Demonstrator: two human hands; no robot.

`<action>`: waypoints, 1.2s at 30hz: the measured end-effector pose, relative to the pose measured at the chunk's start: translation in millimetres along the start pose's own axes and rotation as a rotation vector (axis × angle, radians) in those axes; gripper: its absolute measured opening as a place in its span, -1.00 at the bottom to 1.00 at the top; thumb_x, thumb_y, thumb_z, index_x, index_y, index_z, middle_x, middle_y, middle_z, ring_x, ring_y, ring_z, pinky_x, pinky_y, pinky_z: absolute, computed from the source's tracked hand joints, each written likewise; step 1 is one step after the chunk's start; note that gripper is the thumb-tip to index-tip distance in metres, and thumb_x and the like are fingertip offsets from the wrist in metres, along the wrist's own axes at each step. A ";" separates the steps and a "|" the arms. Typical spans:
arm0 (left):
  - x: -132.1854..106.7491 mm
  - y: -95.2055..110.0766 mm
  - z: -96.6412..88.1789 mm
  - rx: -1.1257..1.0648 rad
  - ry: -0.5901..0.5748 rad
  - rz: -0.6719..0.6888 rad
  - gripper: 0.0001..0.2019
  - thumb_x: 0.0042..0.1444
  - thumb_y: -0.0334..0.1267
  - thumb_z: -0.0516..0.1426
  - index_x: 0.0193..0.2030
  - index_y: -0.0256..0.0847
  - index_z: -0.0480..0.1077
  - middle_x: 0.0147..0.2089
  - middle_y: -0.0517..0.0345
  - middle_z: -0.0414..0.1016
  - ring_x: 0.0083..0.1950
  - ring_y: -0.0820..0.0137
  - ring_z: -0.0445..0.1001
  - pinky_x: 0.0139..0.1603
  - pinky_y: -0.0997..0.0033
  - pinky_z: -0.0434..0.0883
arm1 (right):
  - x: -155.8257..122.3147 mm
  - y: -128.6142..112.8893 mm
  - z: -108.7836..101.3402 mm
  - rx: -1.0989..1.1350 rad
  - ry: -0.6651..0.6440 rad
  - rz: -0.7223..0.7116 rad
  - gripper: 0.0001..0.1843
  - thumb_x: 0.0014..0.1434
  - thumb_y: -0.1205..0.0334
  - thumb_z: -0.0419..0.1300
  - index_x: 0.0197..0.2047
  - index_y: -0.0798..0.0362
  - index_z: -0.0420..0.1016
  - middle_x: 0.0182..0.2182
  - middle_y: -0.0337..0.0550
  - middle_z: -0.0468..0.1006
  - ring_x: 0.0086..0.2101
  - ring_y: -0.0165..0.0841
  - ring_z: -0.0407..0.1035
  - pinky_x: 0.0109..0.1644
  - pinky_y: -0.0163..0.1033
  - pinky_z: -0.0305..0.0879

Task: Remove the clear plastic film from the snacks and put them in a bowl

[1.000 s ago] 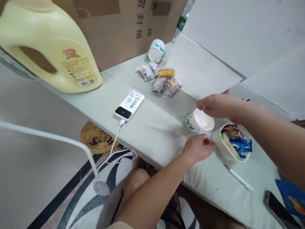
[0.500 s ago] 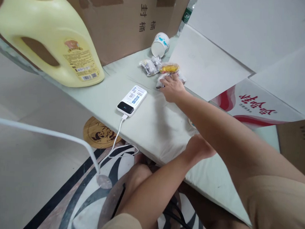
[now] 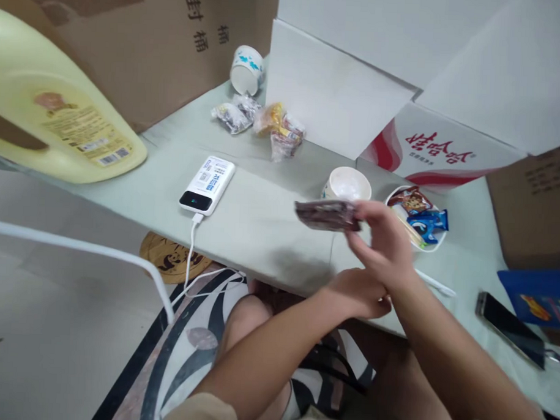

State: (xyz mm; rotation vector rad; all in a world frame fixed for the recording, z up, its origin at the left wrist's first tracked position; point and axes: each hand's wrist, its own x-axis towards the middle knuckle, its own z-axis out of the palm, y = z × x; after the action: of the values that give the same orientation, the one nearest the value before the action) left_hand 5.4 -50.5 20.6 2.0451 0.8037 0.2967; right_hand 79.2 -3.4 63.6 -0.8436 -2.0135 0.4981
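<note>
My right hand [image 3: 382, 241] pinches a dark brown wrapped snack packet [image 3: 326, 215] between thumb and fingers, in the air above the table. Just below it my left hand [image 3: 357, 292] is bent at the wrist near the table's front edge. Its fingers look curled, and whatever they hold, if anything, is hidden. Behind the packet stands a white paper cup [image 3: 349, 183], open end up. Right of it, partly behind my right hand, is a white bowl [image 3: 437, 245] with blue and brown wrapped snacks [image 3: 424, 224].
Clear-wrapped snacks [image 3: 285, 136] and silvery packets [image 3: 235, 116] lie at the back, near a tipped paper cup [image 3: 247, 71]. A cabled power bank [image 3: 207, 184] lies left, by a yellow jug [image 3: 76, 123]. A phone [image 3: 510, 328] lies right. Cartons [image 3: 321, 83] line the back.
My right hand has come back from the wrapped snacks at the rear and now holds a brown packet nearer me. The view has turned right, showing the bowl and phone.
</note>
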 end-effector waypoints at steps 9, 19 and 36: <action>29.8 -8.2 -5.8 -1.164 0.068 -0.477 -0.64 0.27 0.03 -0.02 -0.17 -0.22 0.42 -0.25 0.01 0.61 -0.24 0.31 0.58 -0.13 0.28 0.50 | -145.1 3.8 -57.2 -0.497 0.470 0.105 -0.76 0.09 0.48 0.28 -0.24 -0.06 0.45 -0.19 -0.12 0.57 -0.14 -0.23 0.50 -0.02 -0.04 0.44; 57.8 -1.9 -12.8 -1.538 0.386 -0.234 -0.54 -0.03 -0.12 0.35 -0.02 -0.22 0.37 -0.18 0.06 0.60 -0.22 0.27 0.62 -0.25 0.26 0.55 | -169.9 45.7 -110.6 -0.626 0.163 0.301 -0.76 0.24 0.35 0.10 -0.07 -0.01 0.51 0.04 0.06 0.61 0.06 -0.11 0.49 0.15 0.08 0.41; 46.0 -22.3 -17.4 -1.293 0.689 -0.096 -0.36 -0.31 -0.23 0.49 -0.05 -0.15 0.38 -0.17 0.26 0.54 -0.16 0.45 0.50 -0.06 0.40 0.42 | -136.5 3.1 -82.9 0.230 0.185 0.885 -0.58 0.27 -0.22 0.11 -0.14 -0.01 0.38 -0.57 -0.37 0.29 -0.62 -0.45 0.14 -0.55 -0.32 0.07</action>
State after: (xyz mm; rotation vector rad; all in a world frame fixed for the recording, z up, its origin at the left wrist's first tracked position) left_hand 22.3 -0.8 8.2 0.6581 0.7652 1.1494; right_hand 203.4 -97.7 28.6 -1.5528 -1.2995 1.0664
